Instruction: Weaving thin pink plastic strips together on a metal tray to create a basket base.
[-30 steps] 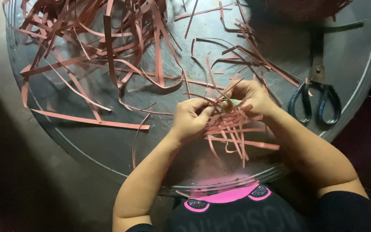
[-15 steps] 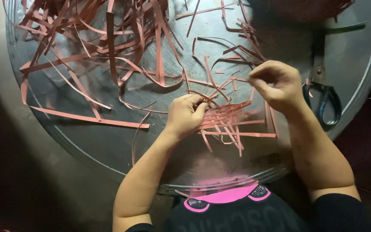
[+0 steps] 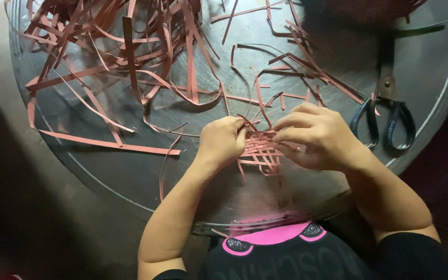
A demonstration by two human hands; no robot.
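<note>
One round metal tray, dull grey and scuffed, fills most of the view and carries everything else. Across its far half sprawls a loose heap of reddish-pink paper strips, long, curled and crossing one another, with one straight strip lying apart along the near left side of the tray. At the right edge of the tray rests a pair of scissors with dark loop handles pointing toward the person and the blades running away into shadow.

Near the middle of the tray's near half, between the two hands, sits a small woven patch of the same pink strips, its bands interlaced in a lattice with loose ends poking out at the bottom and top. The left hand is curled at the patch's left edge, fingers bent in and pinching strip ends there. The right hand arches over the patch's right edge, fingers drawn together and gripping the strips on that side. Both hands touch the weave; the scissors lie just beside the right hand, untouched.
</note>
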